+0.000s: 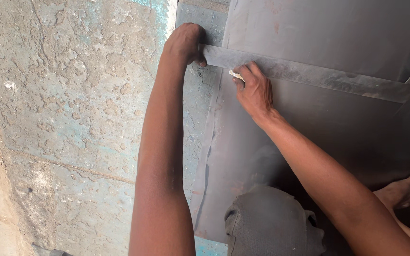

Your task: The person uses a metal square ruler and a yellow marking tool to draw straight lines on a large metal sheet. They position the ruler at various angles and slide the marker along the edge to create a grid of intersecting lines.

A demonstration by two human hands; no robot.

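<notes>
Far left: rough, pitted grey-green concrete floor (62, 109), blotched with turquoise; its left edge blurs into pale sandy ground.

Centre: left hand (184, 43) curled closed over the near end of a long, flat grey metal straightedge (309, 73), thumb tip showing below the edge; the other fingers are hidden behind the knuckles.

Just right of it: right hand (255, 90), fingers pinched shut on a small whitish piece of chalk (236, 74), pressed against the straightedge's lower edge. How much chalk there is cannot be told; the fingers cover most of it.

The straightedge lies across a large dark steel sheet (338, 28), running rightward until a second pale strip cuts it off at the frame edge.

Bottom: a knee in grey cloth (266, 223), partly cropped. Lower right: a bare foot (406, 187) on the sheet, the forearm hiding its heel.
</notes>
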